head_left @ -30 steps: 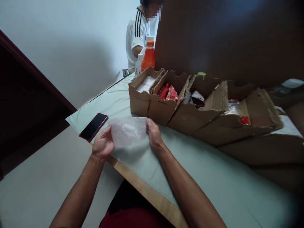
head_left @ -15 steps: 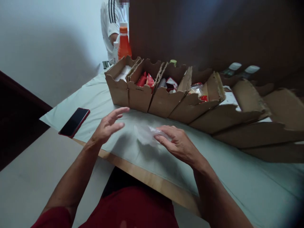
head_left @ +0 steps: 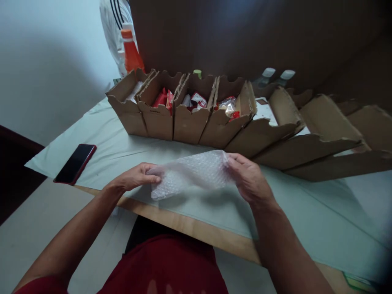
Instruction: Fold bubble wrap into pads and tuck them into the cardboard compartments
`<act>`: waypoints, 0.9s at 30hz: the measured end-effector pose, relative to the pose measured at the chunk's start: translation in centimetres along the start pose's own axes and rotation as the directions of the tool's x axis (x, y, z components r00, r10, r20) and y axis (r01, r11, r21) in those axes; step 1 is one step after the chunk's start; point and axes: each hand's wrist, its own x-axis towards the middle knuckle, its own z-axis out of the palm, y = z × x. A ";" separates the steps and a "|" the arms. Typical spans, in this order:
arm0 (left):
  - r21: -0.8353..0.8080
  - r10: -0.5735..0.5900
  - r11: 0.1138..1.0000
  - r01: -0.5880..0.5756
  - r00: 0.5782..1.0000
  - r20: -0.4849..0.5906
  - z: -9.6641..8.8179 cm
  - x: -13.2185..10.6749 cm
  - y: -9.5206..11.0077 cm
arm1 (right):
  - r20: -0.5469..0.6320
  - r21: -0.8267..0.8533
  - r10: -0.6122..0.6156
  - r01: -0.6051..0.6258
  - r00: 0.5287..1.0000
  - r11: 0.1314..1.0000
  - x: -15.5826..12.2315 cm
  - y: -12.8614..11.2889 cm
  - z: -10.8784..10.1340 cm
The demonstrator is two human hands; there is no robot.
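Observation:
Both hands hold one clear bubble-wrap bag [head_left: 191, 172] stretched just above the pale green tablecloth [head_left: 122, 147]. My left hand [head_left: 136, 179] pinches its left end with closed fingers. My right hand [head_left: 249, 179] grips the right end, fingers curled over the edge. Behind the bag runs a row of open cardboard trays [head_left: 186, 122]; the nearer ones contain red and white snack packets [head_left: 162, 98].
A black phone in a red case [head_left: 75, 163] lies at the table's left edge. An orange bottle [head_left: 131, 53] stands behind the trays, beside a person in a white striped shirt [head_left: 113, 20]. A tall brown board [head_left: 260, 36] rises at the back. Flattened cardboard [head_left: 321, 139] spreads right.
The left hand, open and lifted half a second ago, has taken hold of the bag again. The crumpled bag is now spread between both hands. The view has shifted right.

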 end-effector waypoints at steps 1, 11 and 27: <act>-0.025 -0.027 0.999 0.027 0.999 -0.033 -0.2 -0.2 0.0 | 0.004 0.021 0.055 -0.055 0.998 0.998 0.0 0.7 -0.3; 0.021 -0.054 0.998 0.065 0.941 -0.333 1.4 0.0 -1.9 | 0.053 -0.460 -0.156 0.163 0.986 0.873 1.2 6.5 -0.8; -0.214 -0.119 0.860 -0.463 0.225 -0.967 -7.2 -10.9 -3.4 | 0.750 -0.457 -0.510 0.887 0.422 0.062 10.1 -7.1 29.9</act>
